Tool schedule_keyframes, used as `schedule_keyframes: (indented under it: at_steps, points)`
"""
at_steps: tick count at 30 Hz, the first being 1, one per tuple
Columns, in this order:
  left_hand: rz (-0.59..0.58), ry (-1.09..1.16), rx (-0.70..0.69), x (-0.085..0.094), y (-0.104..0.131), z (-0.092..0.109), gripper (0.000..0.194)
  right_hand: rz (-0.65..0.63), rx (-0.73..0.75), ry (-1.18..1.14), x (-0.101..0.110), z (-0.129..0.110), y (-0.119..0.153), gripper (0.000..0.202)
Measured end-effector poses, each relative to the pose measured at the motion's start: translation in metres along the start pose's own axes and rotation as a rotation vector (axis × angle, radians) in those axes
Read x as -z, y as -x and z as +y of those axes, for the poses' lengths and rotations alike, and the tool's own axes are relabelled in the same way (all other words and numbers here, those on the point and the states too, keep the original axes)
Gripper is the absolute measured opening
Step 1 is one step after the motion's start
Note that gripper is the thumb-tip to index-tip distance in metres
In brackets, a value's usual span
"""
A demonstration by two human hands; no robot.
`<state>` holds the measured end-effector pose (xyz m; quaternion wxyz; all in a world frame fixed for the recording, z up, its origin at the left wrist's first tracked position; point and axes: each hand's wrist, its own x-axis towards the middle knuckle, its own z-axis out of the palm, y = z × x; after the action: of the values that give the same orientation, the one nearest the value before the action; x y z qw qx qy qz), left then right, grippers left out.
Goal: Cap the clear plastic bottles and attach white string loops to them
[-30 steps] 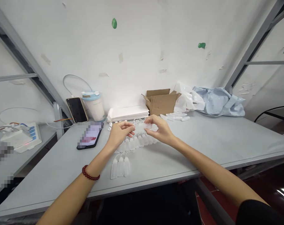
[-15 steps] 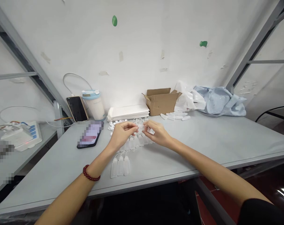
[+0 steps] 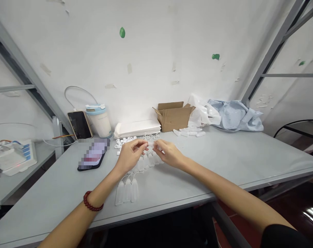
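My left hand (image 3: 132, 155) is closed in a pinch, its thumb and fingertips on a small translucent white plastic piece (image 3: 150, 144). On the other side of that piece, my right hand (image 3: 169, 153) pinches too. The fingers cover most of it, so its exact kind does not show. Below the hands lies a row of translucent plastic pouch-like containers (image 3: 146, 161), partly hidden. Nearer the table edge, three similar containers with white cord loops (image 3: 127, 191) lie side by side. Small white caps (image 3: 122, 141) are heaped beyond my left hand.
Loose clear plastic pieces (image 3: 189, 132) lie before a cardboard box (image 3: 175, 119). A white plastic bag (image 3: 203, 112) and blue cloth (image 3: 235, 115) are at the back right. White sheets (image 3: 138, 127), a cup (image 3: 101, 122) and two phones, one lying flat (image 3: 94, 155), are on the left.
My hands have come closer together, with the translucent piece between their fingertips. The whole view has shifted slightly, so the table's things appear lower and further left.
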<state>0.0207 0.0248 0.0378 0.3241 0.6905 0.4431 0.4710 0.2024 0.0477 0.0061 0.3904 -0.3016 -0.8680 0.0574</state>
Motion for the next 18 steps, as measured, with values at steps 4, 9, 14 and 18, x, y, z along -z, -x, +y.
schedule_keyframes:
  at_steps: [4,9,14,18]
  points:
    - [-0.002,0.022,0.003,0.0005,-0.0016,-0.0029,0.02,-0.011,0.003,0.014,0.0009,-0.0005,0.0,0.006]
    - [-0.046,0.046,0.037,0.0025,-0.0033,-0.0012,0.029,0.004,0.008,0.013,0.0026,-0.0021,-0.001,0.004]
    - [-0.107,-0.014,0.052,0.0045,-0.0038,0.0053,0.028,-0.007,-0.02,0.007,0.0016,-0.0047,-0.0005,0.021]
    - [-0.104,-0.05,0.063,0.0052,-0.0033,0.0055,0.029,-0.034,-0.016,0.009,0.0001,-0.0055,0.0005,0.031]
